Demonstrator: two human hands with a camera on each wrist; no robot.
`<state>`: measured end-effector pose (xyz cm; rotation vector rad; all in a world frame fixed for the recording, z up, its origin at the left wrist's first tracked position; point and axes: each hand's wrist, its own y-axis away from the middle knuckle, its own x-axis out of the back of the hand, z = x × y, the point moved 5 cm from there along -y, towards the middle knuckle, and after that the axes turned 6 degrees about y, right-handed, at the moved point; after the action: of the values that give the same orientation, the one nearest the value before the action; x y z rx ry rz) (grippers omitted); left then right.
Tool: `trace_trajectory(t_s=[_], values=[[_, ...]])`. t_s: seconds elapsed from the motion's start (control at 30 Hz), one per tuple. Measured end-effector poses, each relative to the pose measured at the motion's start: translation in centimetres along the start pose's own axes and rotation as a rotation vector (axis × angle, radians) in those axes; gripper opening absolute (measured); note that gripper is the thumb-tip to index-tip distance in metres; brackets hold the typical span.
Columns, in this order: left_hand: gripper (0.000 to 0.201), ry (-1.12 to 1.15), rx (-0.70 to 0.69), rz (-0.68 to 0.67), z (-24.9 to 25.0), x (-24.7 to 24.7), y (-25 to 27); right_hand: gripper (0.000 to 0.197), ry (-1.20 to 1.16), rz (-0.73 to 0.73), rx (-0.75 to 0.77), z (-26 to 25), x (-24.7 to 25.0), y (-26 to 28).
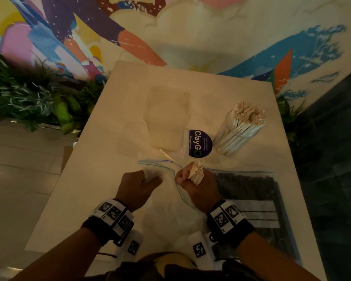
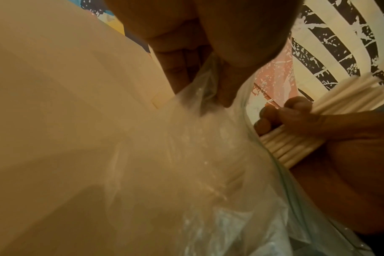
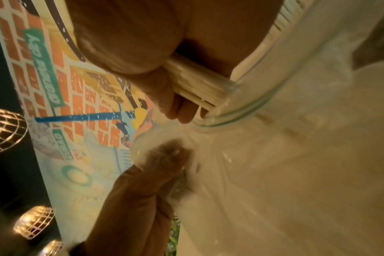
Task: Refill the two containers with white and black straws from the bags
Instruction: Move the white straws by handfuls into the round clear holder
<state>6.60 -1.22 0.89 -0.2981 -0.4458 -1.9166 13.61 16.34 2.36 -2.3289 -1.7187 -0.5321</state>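
Observation:
My right hand point(image 1: 193, 179) grips a bundle of white straws point(image 1: 197, 171) just above the mouth of a clear zip bag point(image 1: 166, 199) lying near the table's front. The same bundle point(image 3: 197, 86) shows in the right wrist view. My left hand point(image 1: 138, 185) pinches the bag's plastic point(image 2: 204, 97) at its open edge. A clear container point(image 1: 237, 128) packed with white straws stands at the right. A second clear container point(image 1: 166, 116), with no straws visible in it, stands at the centre back. A zip bag of black straws point(image 1: 249, 199) lies at the front right.
One loose white straw point(image 1: 167, 155) lies on the white table point(image 1: 109, 159) beside a round purple ClayGo sign point(image 1: 198, 144). Green plants point(image 1: 28, 98) line the left side, and a colourful mural wall stands behind the table.

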Motion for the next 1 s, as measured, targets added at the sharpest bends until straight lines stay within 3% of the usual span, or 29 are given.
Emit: trace_trajectory(t_s=[0.13, 0.37, 0.47, 0.6, 0.67, 0.77, 0.83, 0.9, 1.0], values=[[0.018, -0.062, -0.046, -0.016, 0.7, -0.2, 0.4, 0.039, -0.019, -0.043, -0.089, 1.4, -0.6, 0.0], [0.026, -0.028, -0.065, -0.038, 0.3, -0.4, 0.2, 0.042, -0.088, -0.011, -0.127, 2.4, -0.8, 0.1], [0.03, -0.024, -0.066, -0.023, 0.2, 0.0, 0.2, 0.035, -0.06, 0.028, -0.042, 0.4, -0.1, -0.1], [0.027, -0.006, -0.059, -0.013, 0.2, 0.5, -0.2, 0.019, -0.144, 0.196, 0.151, -4.2, 3.2, -0.9], [0.029, 0.006, -0.078, -0.008, 0.5, 0.6, -0.3, 0.005, -0.135, 0.258, 0.16, -5.4, 4.6, -1.3], [0.026, 0.017, -0.098, -0.05, 1.3, 0.4, -0.4, 0.01, 0.044, 0.297, 0.121, -6.2, 6.0, -2.0], [0.024, 0.038, -0.134, -0.076, 2.1, 0.2, -0.4, 0.014, 0.001, 0.209, 0.044, -6.7, 6.0, -2.2], [0.014, 0.05, -0.221, -0.118, 3.4, 0.2, -0.3, 0.026, 0.037, 0.028, -0.043, -6.8, 5.4, -2.3], [0.023, 0.103, -0.359, -0.228, 5.1, -0.1, -0.1, 0.031, 0.408, -0.269, -0.003, -6.7, 3.4, -1.9]])
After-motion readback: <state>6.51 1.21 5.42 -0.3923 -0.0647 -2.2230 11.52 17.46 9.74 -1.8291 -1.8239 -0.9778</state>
